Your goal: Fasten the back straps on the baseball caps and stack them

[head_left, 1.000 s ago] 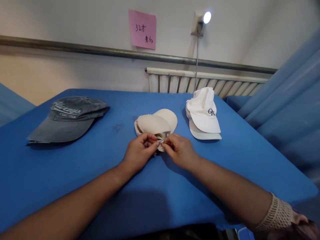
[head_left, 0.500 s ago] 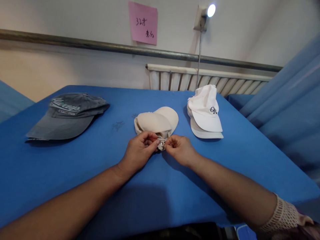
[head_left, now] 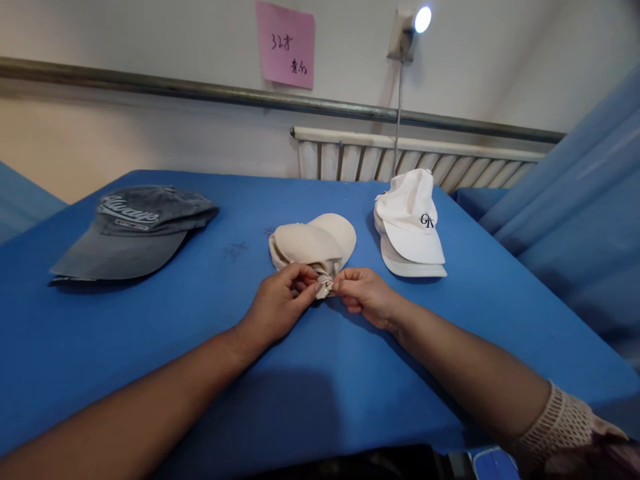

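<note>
A beige baseball cap lies on the blue-covered table, its brim pointing away to the right. At its near end is the cap's strap, gathered around a small shiny buckle. My left hand pinches the strap from the left, thumb and forefinger closed on it. From the right, my right hand pinches the same strap beside the buckle. Fingertips hide much of the buckle, and how the strap runs through it cannot be made out.
A grey cap with lettering sits at the left. White caps, apparently stacked, stand at the right. Behind the table are a radiator, a rail and a lit plug lamp. A blue curtain hangs at the right.
My right hand has turned and shifted slightly, its lower fingers now showing beneath. The strap end and buckle have twisted a little; my left hand stays nearly still.
</note>
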A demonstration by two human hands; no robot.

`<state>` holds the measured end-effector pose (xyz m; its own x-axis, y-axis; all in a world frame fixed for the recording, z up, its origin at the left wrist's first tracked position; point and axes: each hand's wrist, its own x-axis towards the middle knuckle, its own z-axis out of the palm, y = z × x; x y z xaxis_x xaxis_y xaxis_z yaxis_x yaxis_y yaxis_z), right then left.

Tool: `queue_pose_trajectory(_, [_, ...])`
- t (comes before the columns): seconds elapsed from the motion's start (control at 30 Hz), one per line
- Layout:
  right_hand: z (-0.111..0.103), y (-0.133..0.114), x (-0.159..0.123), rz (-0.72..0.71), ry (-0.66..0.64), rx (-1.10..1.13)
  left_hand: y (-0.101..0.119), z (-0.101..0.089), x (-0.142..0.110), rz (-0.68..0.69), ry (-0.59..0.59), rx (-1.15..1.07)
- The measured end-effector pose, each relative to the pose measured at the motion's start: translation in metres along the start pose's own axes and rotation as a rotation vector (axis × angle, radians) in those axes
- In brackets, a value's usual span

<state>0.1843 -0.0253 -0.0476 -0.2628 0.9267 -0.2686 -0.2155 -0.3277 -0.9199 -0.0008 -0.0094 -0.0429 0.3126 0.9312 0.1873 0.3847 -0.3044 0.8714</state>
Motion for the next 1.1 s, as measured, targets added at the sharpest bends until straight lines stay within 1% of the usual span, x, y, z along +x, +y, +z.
queue_pose_trajectory(0.07, [-0.002, 0.0, 0.0, 0.024, -0.061, 0.056, 0.0, -0.001, 0.0, 0.03, -0.013, 0.022])
queue_pose_trajectory(0.13, [-0.004, 0.0, 0.0, 0.035, -0.094, 0.068, 0.0, -0.003, 0.0, 0.065, -0.041, 0.058])
queue_pose_trajectory(0.27, [-0.006, 0.0, 0.002, 0.001, -0.088, 0.011, 0.001, -0.007, 0.0, 0.144, -0.092, 0.14])
queue_pose_trajectory(0.37, [-0.007, 0.0, 0.003, -0.107, -0.026, -0.123, 0.003, -0.01, 0.0, 0.199, -0.124, 0.202])
queue_pose_trajectory(0.47, [-0.006, 0.002, 0.001, -0.292, 0.037, -0.28, 0.005, -0.012, -0.001, 0.253, -0.119, 0.236])
queue_pose_trajectory(0.53, [-0.005, 0.003, -0.002, -0.38, 0.043, -0.359, 0.005, -0.014, -0.001, 0.299, -0.114, 0.256])
queue_pose_trajectory(0.6, [-0.005, 0.003, -0.006, -0.424, 0.026, -0.434, 0.004, -0.015, -0.001, 0.329, -0.146, 0.273])
queue_pose_trajectory(0.7, [-0.007, 0.002, -0.01, -0.499, -0.003, -0.589, 0.003, -0.015, 0.0, 0.301, -0.211, 0.276])
queue_pose_trajectory(0.77, [-0.009, 0.001, -0.012, -0.562, -0.004, -0.681, 0.002, -0.015, 0.0, 0.258, -0.215, 0.269])
queue_pose_trajectory(0.83, [-0.01, -0.001, -0.012, -0.632, 0.023, -0.717, 0.002, -0.015, 0.001, 0.226, -0.202, 0.246])
queue_pose_trajectory(0.9, [-0.012, -0.002, -0.01, -0.686, 0.063, -0.708, 0.002, -0.015, 0.001, 0.213, -0.198, 0.209])
queue_pose_trajectory(0.97, [-0.014, -0.001, -0.008, -0.677, 0.053, -0.702, 0.002, -0.016, 0.001, 0.21, -0.185, 0.189])
queue_pose_trajectory(1.07, [-0.014, 0.002, -0.005, -0.594, -0.019, -0.703, 0.003, -0.016, -0.001, 0.213, -0.146, 0.209])
queue_pose_trajectory(1.1, [-0.014, 0.003, -0.005, -0.592, -0.021, -0.713, 0.003, -0.016, -0.002, 0.226, -0.123, 0.235])
